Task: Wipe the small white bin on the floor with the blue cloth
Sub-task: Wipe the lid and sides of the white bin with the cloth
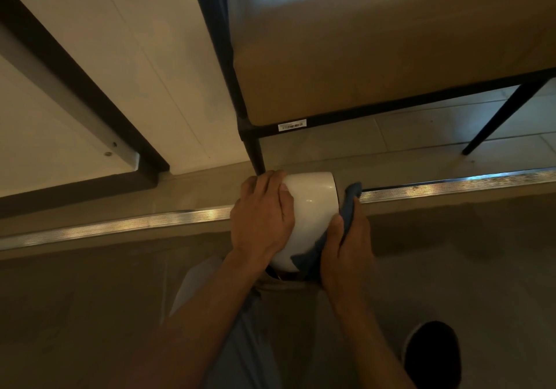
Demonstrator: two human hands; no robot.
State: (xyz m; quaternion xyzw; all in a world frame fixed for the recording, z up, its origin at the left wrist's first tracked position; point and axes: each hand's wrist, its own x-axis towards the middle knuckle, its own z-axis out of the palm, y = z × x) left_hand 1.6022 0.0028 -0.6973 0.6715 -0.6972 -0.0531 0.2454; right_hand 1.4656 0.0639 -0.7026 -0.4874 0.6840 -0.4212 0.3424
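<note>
The small white bin (313,205) lies tipped on its side in the middle of the head view, its glossy wall facing up. My left hand (263,217) is clamped over the bin's left side, fingers wrapped around it. My right hand (346,253) presses the blue cloth (350,205) against the bin's right side; the cloth drapes under the palm and down the lower wall. The bin's opening is mostly hidden behind my hands.
A black-framed chair with a tan seat (376,42) stands just beyond the bin, one leg (255,154) touching close to my left fingers. A metal floor strip (451,184) runs across. White cabinet panels (75,103) at left. My dark shoe (433,355) is at lower right.
</note>
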